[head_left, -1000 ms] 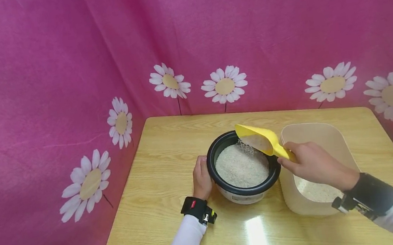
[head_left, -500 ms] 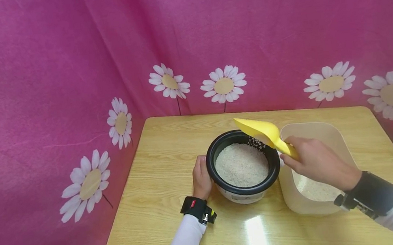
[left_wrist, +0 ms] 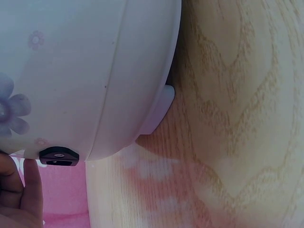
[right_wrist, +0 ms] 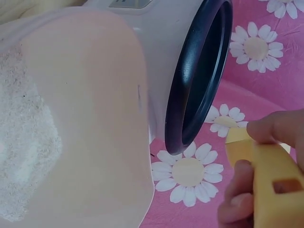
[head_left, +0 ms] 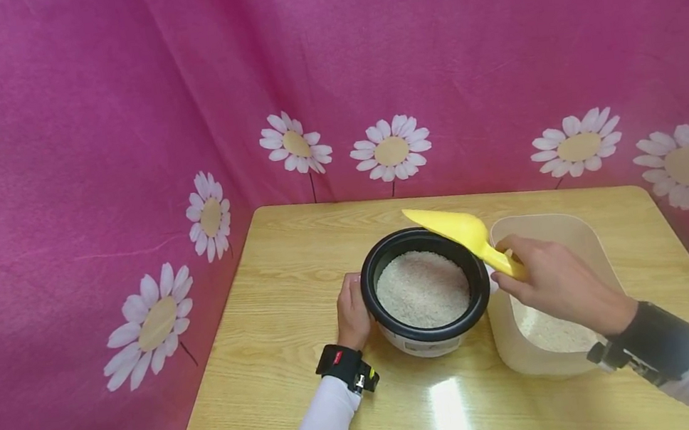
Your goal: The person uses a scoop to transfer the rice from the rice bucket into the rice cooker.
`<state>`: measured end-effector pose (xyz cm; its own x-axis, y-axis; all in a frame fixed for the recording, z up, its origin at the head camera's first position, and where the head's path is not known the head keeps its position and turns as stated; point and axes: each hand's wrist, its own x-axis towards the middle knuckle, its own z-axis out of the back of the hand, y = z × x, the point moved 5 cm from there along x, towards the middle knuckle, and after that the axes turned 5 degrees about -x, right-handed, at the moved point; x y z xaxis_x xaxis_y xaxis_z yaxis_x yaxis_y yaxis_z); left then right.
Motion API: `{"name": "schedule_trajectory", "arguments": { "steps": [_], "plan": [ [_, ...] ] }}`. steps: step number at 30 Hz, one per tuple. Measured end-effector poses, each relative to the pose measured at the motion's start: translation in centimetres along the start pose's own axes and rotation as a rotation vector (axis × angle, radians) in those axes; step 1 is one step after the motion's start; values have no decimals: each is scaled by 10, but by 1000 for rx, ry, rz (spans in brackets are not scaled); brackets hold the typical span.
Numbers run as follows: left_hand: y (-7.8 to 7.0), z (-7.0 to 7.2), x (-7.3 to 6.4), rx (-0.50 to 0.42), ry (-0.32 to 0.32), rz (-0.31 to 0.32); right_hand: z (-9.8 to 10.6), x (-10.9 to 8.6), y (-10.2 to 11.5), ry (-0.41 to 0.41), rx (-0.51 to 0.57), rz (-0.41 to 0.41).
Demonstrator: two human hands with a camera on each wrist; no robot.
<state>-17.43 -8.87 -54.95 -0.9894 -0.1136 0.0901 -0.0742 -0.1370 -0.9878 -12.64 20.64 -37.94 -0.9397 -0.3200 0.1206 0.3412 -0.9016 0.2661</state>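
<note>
A white rice cooker [head_left: 428, 348] with a black rim stands on the table, its pot holding a mound of white rice [head_left: 421, 291]. My left hand [head_left: 353, 314] holds the cooker's left side; in the left wrist view its bent fingers [left_wrist: 32, 183] meet the wall beside a black socket [left_wrist: 59, 156]. High over the pot's right rim, a yellow scoop [head_left: 458, 226] is tipped with its back upward, no grains falling from it. My right hand [head_left: 553, 282] grips the scoop's handle, thumb on one side and curled fingers on the other.
Right of the cooker stands a beige plastic bin [head_left: 517, 355] with rice [right_wrist: 23, 142] in its bottom, partly under my right forearm. The wooden table [head_left: 278, 302] meets a pink daisy-printed cloth [head_left: 461, 64] at the back and left.
The scoop has turned further over and its stream of grains has stopped. My right hand has shifted slightly right. My left hand and the cooker have stayed almost still.
</note>
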Motion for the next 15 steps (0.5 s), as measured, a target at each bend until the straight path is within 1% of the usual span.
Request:
{"name": "schedule_trajectory", "arguments": {
  "steps": [6,11,13,15],
  "plan": [
    [0,0,0,6,1,-10,3,-5,-7,-43,7,-11],
    [0,0,1,16,1,-24,7,-8,-15,-126,-21,2],
    [1,0,1,19,1,-23,10,-11,-19,-163,2,5],
    [1,0,1,21,-3,-23,11,-14,-25,-166,40,-12]
  ]
}}
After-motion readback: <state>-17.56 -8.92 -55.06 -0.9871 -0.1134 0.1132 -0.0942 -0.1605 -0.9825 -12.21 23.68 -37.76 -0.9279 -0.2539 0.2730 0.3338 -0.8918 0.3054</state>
